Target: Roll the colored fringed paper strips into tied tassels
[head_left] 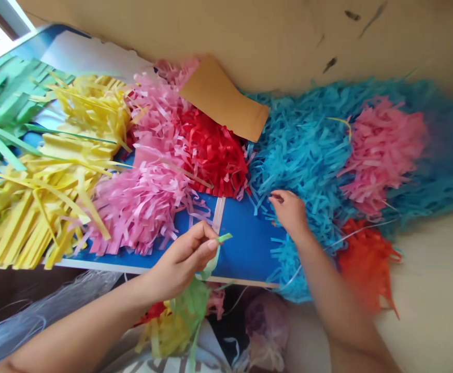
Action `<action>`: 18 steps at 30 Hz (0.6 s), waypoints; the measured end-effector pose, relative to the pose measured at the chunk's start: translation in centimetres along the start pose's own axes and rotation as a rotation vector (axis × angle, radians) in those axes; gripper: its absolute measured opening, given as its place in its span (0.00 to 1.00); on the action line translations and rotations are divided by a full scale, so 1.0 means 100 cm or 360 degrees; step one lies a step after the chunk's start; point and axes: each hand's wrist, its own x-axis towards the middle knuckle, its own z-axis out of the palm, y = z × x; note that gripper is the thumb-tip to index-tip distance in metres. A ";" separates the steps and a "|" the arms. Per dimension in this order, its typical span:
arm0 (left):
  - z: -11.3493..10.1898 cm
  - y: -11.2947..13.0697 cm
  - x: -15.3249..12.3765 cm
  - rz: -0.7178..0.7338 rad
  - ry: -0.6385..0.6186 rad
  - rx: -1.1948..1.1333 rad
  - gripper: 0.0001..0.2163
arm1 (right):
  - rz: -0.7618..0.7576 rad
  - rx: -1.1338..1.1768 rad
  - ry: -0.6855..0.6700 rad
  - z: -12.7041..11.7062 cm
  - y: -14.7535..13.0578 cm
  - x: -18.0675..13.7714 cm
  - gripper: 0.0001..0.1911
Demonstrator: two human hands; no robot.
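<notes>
My left hand [189, 256] is closed in a pinch on a green paper strip [223, 238], in front of the blue tabletop [245, 238]. Below that hand hangs a bunch of green tissue paper [190, 300], above yellow tissue fringe [164, 331] at my lap. My right hand [291, 210] is beside the large blue fringe pile [304, 150], its fingers curled together. Whatever those fingers hold, if anything, is too small to make out. Between and beyond the hands lie red tissue fringe [214, 155] and pink tissue fringe [144, 202].
Yellow fringe [28, 217] and green strips [12, 93] cover the table's left side. A brown card piece [226, 98] rests on the red fringe by the wall [273, 41]. To the right are a pink bunch [385, 150] and an orange one [368, 264].
</notes>
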 end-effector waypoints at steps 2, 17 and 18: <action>0.002 0.000 0.001 0.0024 0.0037 0.0217 0.15 | -0.0024 -0.0065 -0.0041 0.009 -0.001 0.010 0.11; 0.016 -0.004 -0.011 0.0559 -0.0039 0.1087 0.10 | -0.0093 0.1313 0.0152 -0.010 -0.073 -0.155 0.03; 0.019 -0.005 -0.014 0.0594 -0.0034 0.1144 0.09 | -0.0066 0.1491 0.0169 -0.001 -0.081 -0.168 0.01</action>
